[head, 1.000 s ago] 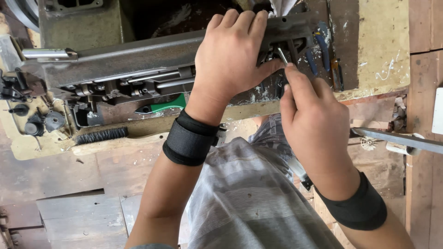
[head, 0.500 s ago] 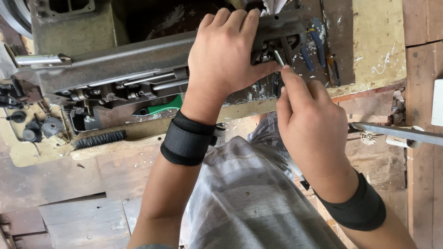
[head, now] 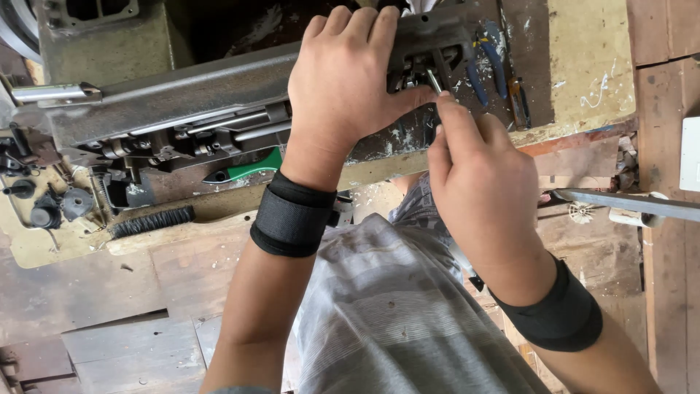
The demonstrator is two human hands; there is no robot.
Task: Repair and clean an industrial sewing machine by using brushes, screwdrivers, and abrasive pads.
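A grey metal sewing machine body [head: 182,102] lies on its side on a worn wooden table [head: 583,66], its rods and linkages showing. My left hand [head: 343,80] rests over the machine's right end, thumb against its edge. My right hand [head: 481,182] pinches a thin metal tool [head: 433,79] whose tip goes into the opening at that end. Both wrists wear black bands.
Blue-handled pliers [head: 483,62] and a screwdriver [head: 518,102] lie on the table beyond the machine. A green-handled tool [head: 244,169] and a black brush [head: 153,220] sit at the near edge, black knobs [head: 51,208] at left. A metal bar [head: 627,203] sticks out at right.
Both hands stay at the machine's right end; the view has shifted slightly and my right hand has edged the thin tool closer into the opening.
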